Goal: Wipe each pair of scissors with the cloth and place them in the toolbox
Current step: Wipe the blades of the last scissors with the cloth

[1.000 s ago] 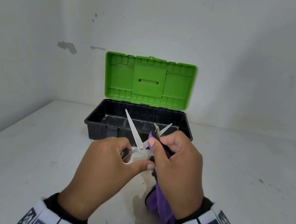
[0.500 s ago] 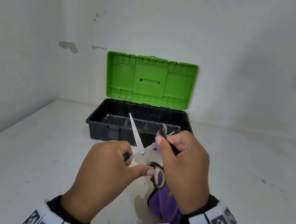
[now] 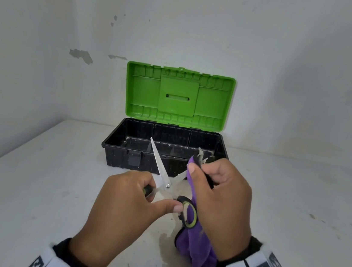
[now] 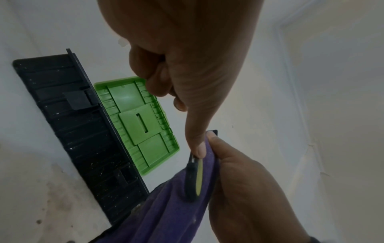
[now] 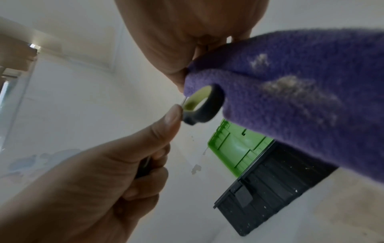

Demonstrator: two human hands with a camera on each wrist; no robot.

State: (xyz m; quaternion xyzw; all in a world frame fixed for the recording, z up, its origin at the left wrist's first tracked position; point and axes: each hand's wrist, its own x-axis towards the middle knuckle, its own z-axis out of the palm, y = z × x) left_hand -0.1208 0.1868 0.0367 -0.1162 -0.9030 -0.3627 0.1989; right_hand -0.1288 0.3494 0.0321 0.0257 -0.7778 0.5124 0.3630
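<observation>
my left hand (image 3: pixel 125 207) curls round one handle of the scissors (image 3: pixel 165 182), thumb pressed by the other black-and-yellow loop. the blades stand spread open just ahead of my knuckles, one pointing up and away, the other running right into the purple cloth (image 3: pixel 195 243). my right hand (image 3: pixel 217 203) pinches that cloth around the blade, and the rest of it hangs down under my palm. beyond both hands, on the white table (image 3: pixel 30 181), the toolbox (image 3: pixel 122 157) sits with its green lid (image 3: pixel 177 97) raised.
</observation>
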